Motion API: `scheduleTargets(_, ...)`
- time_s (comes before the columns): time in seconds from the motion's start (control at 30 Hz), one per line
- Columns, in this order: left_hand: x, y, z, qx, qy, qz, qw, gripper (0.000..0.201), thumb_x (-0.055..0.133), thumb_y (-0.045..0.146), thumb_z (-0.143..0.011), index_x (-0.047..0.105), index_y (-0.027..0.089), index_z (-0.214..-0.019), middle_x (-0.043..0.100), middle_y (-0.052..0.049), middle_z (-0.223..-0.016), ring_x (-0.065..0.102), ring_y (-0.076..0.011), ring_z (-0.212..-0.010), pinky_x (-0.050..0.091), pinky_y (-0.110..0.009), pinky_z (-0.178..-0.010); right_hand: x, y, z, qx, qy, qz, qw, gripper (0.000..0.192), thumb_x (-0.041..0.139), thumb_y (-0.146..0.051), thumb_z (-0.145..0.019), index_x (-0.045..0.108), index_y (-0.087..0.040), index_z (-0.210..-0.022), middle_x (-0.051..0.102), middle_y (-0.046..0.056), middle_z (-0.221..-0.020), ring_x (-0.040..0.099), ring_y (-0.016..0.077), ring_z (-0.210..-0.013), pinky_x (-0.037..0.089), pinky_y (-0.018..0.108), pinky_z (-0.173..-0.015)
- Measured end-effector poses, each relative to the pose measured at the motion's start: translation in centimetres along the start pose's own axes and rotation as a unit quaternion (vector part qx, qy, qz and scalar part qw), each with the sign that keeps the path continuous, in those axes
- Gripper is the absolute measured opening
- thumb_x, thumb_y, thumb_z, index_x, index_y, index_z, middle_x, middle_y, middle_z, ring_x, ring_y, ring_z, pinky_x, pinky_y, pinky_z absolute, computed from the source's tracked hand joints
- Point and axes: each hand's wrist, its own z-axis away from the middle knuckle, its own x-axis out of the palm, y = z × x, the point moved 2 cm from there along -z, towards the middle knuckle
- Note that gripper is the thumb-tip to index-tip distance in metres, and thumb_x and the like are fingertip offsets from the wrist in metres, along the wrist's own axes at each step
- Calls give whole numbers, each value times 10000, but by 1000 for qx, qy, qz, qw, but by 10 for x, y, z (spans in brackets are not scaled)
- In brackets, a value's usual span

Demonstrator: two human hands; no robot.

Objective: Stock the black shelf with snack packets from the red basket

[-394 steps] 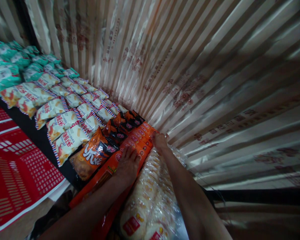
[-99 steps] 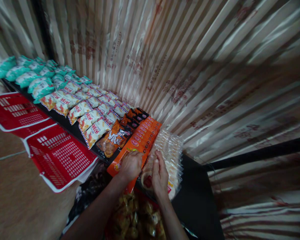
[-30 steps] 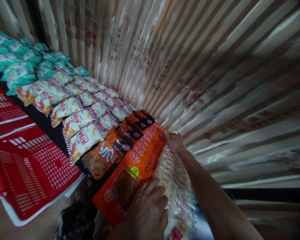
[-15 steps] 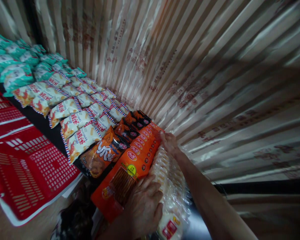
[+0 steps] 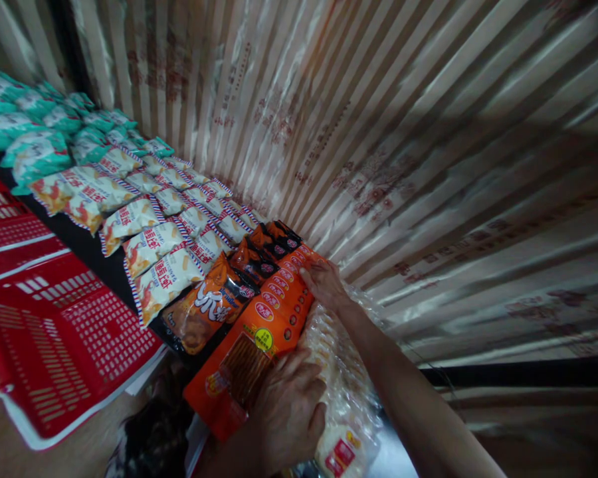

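Left hand (image 5: 289, 411) lies flat, fingers spread, palm down across the near end of the orange snack packs (image 5: 266, 318) and the edge of the clear rice-cracker packs (image 5: 339, 392); it presses, grips nothing. Right hand (image 5: 321, 282) is stretched out along a straight forearm to the far end of the same two rows, fingers loosely curled at the seam between orange and clear packs; whether it pinches a pack I cannot tell. Two hands, both the person's own. The orange packs form one overlapping row, roughly eight to ten logos showing, exact count unclear; the row's long axis runs from the near shelf edge, lower left, up and right toward the striped curtain (image 5: 379, 133). Clear cracker packs sit in one row just right of them, touching, same axis; count not readable through the glare. Left of the orange row: dark orange chip bags (image 5: 206, 309), about four, overlapping, same direction. Further left: white bags with red-blue striped edges (image 5: 152, 245) in about three rows, well over a dozen. Farthest left: teal bags (image 5: 34, 149), many, blurred. All lie on a black shelf (image 5: 97, 262) against the curtain. Two red plastic baskets (image 5: 54, 345) sit below the shelf's front edge, lower left.
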Motion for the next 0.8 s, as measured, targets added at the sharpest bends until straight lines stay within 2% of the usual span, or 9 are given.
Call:
scheduleTargets(0.1, -2, 1, -1, 2, 0, 8, 1000, 265, 460, 281, -878, 630, 200, -1065, 606, -27, -1219, 401, -204, -1276, 311, -366, -1103, 5, -11, -4, -57, 0, 8, 998, 560, 199, -466, -961, 677, -199, -1080, 694, 64, -1091, 514, 209, -1175, 292, 396, -1092)
scheduleTargets(0.17, -3, 2, -1, 1, -3, 10, 1000, 262, 455, 279, -879, 631, 199, -1056, 609, -24, -1217, 407, -206, -1270, 312, -368, -1101, 8, -17, -7, -66, -12, 1, 998, 584, 168, -463, -963, 652, -184, -1133, 682, 65, -1124, 525, 199, -1168, 331, 364, -1075)
scheduleTargets(0.33, -3, 1, -1, -2, -8, 9, 1000, 266, 442, 302, -890, 619, 210, -1065, 603, -15, -1230, 399, -201, -1282, 308, -370, -1102, 13, -21, -17, -27, -41, -6, 999, 575, 128, -422, -973, 604, -199, -1207, 661, 58, -1164, 542, 184, -1155, 388, 334, -1030)
scheduleTargets(0.47, -2, 0, -1, 4, -3, 5, 1000, 263, 437, 302, -894, 611, 213, -1071, 607, -6, -1220, 404, -188, -1276, 294, -347, -1108, 15, -19, -25, -5, -54, 18, 998, 569, 150, -415, -973, 628, -176, -1168, 663, 82, -1158, 528, 202, -1172, 398, 340, -1017)
scheduleTargets(0.63, -3, 0, -2, 7, 4, -4, 1000, 242, 458, 284, -881, 622, 207, -1040, 617, -2, -1199, 426, -184, -1249, 301, -330, -1104, 6, -18, -19, 4, 0, 2, 1000, 531, 194, -408, -970, 620, -154, -1162, 643, 105, -1183, 563, 209, -1128, 412, 343, -1011)
scheduleTargets(0.8, -4, 0, -3, 23, 12, -15, 1000, 239, 477, 254, -865, 625, 191, -1042, 617, -16, -1194, 421, -191, -1249, 331, -343, -1091, -7, -20, 13, 2, 94, -42, 995, 506, 252, -394, -956, 606, -114, -1186, 611, 141, -1224, 538, 223, -1164, 386, 369, -1048)
